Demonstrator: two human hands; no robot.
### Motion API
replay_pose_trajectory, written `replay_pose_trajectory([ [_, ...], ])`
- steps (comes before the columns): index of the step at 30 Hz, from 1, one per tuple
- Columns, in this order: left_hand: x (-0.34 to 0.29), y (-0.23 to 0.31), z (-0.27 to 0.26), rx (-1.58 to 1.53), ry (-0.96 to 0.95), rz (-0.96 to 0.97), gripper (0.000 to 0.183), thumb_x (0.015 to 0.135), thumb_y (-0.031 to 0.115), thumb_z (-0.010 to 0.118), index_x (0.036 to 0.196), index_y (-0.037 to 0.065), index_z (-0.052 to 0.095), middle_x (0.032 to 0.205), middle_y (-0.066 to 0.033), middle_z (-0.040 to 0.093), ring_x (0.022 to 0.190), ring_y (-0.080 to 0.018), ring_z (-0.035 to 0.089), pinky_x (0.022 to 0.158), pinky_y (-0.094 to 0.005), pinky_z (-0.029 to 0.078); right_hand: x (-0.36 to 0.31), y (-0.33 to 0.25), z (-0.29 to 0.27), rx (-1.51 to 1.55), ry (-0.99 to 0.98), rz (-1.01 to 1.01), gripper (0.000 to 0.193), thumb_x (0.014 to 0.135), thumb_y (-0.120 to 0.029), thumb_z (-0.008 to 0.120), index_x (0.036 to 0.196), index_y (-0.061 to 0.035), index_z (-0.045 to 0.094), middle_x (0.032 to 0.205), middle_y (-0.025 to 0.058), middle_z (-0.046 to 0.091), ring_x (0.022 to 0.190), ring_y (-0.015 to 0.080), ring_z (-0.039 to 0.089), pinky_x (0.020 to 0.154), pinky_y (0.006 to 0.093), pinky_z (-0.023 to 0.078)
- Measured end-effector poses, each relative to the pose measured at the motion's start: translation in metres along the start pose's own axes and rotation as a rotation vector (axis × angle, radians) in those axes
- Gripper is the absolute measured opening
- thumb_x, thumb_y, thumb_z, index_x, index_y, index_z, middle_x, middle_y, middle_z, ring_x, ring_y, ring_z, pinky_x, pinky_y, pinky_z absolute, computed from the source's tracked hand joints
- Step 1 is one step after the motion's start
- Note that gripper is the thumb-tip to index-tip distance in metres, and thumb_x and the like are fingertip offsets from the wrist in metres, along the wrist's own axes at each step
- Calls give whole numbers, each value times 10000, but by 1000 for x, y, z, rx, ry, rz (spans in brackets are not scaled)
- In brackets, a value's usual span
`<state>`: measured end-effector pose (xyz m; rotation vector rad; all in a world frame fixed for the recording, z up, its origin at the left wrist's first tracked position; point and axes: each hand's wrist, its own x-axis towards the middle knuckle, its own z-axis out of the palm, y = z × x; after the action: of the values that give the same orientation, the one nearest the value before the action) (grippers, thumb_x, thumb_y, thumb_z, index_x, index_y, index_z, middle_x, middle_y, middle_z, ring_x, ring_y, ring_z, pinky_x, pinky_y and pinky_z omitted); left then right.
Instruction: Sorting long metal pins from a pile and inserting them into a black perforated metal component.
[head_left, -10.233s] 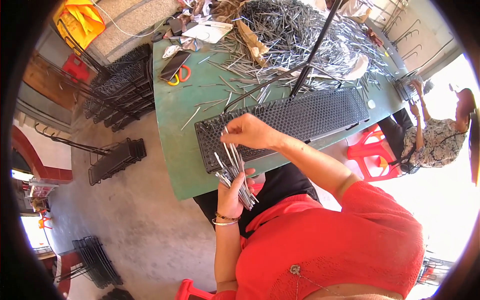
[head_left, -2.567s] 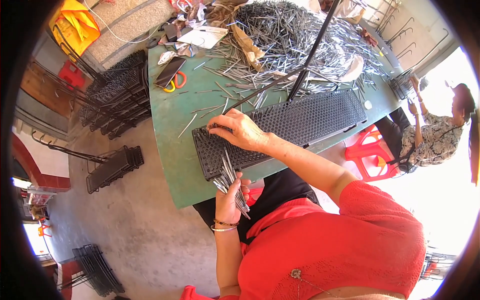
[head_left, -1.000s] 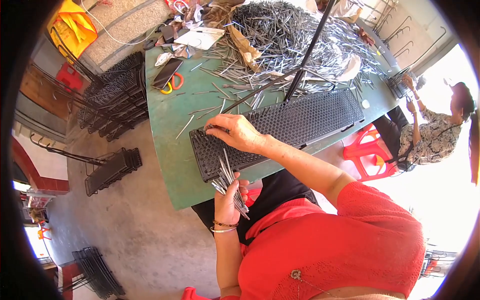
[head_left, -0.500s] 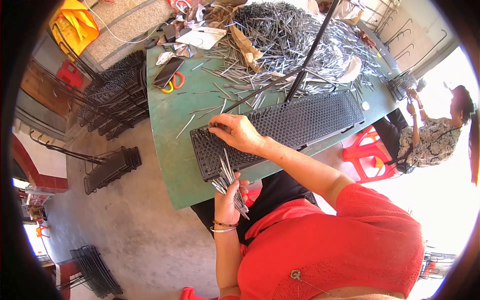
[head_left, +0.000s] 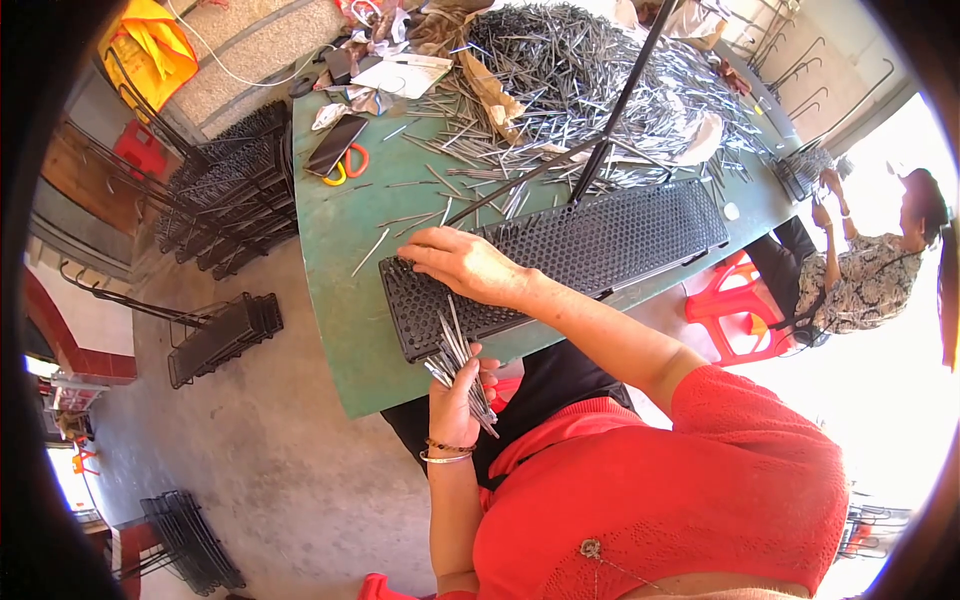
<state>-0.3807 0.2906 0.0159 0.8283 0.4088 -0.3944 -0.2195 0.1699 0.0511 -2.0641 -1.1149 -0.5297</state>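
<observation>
A long black rack (head_left: 620,240) with rows of round holes lies aslant near the table's front edge. Over its left end is my right hand (head_left: 465,265), palm down, fingers closed together with their tips at the holes. The thumb and whatever it may pinch are hidden. Just below the rack's near left corner, my left hand (head_left: 462,400) is closed around a bundle of thin metal rods (head_left: 455,350), which stick out at both ends. A large heap of similar rods (head_left: 570,75) covers the far side of the table, with several strays between heap and rack.
A dark stand pole (head_left: 625,100) rises behind the rack on the green table (head_left: 340,290). A phone (head_left: 337,145) and scissors (head_left: 350,165) lie at the far left. Black racks (head_left: 225,335) stand on the floor. Another person (head_left: 870,270) works at right near a red stool (head_left: 735,310).
My right hand has shifted slightly left along the rack, and its fingers have straightened and come together. My left hand stays where it was with the rods.
</observation>
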Motion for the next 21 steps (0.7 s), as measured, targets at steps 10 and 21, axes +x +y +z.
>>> replay_pose_trajectory([
  [10, 1, -3, 0, 20, -26, 15, 265, 899, 92, 556, 1140, -10, 519, 888, -140, 649, 651, -112, 589, 539, -225, 502, 2, 4, -1, -4, -59, -22, 303, 801, -92, 646, 1084, -10, 577, 1119, 115, 513, 990, 278, 548, 841, 369, 468],
  [21, -1, -1, -3, -45, -17, 46, 321, 900, 71, 554, 1206, 6, 483, 918, -126, 631, 691, -126, 567, 548, -247, 488, -12, 0, -29, -15, 91, 210, 100, 777, -113, 655, 813, -23, 628, 838, 95, 574, 797, 295, 572, 702, 393, 474],
])
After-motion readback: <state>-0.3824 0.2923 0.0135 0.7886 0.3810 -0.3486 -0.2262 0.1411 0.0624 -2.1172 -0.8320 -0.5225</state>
